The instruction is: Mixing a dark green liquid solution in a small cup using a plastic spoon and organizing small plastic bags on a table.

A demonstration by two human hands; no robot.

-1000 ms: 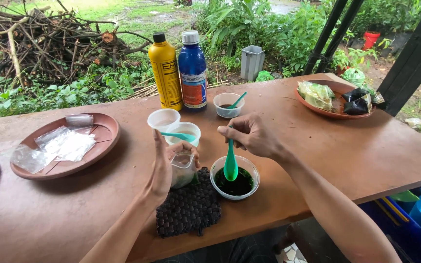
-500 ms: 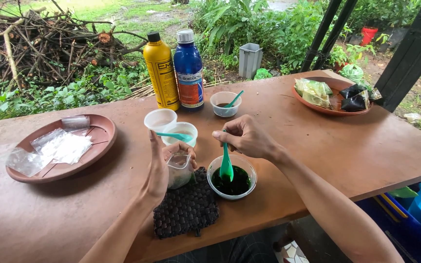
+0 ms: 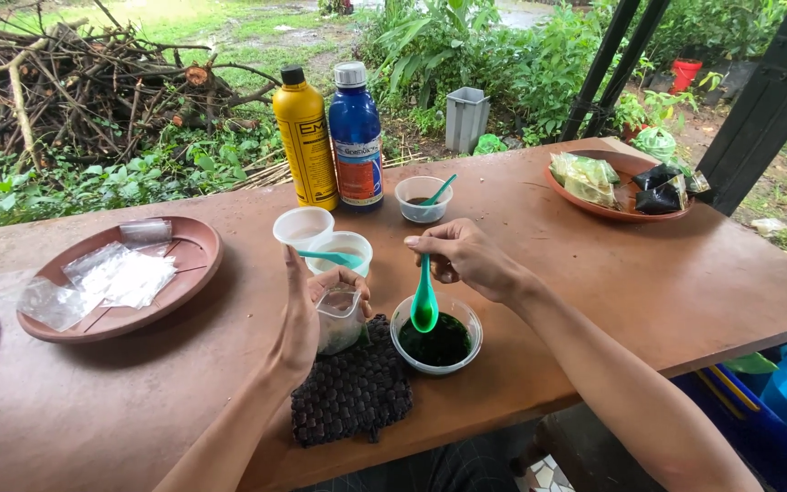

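A small clear bag (image 3: 339, 314) is gripped upright over the mat (image 3: 352, 392) by the left hand (image 3: 307, 314), while just right of it a green spoon (image 3: 424, 296), pinched near-vertical by the right hand (image 3: 462, 255), hangs over the bowl (image 3: 436, 334) of dark liquid.

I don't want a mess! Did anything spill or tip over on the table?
Nothing looks spilled. The right hand holds a green spoon over the cup of dark green liquid; the left hand holds a small clear bag upright. Both bottles stand straight.
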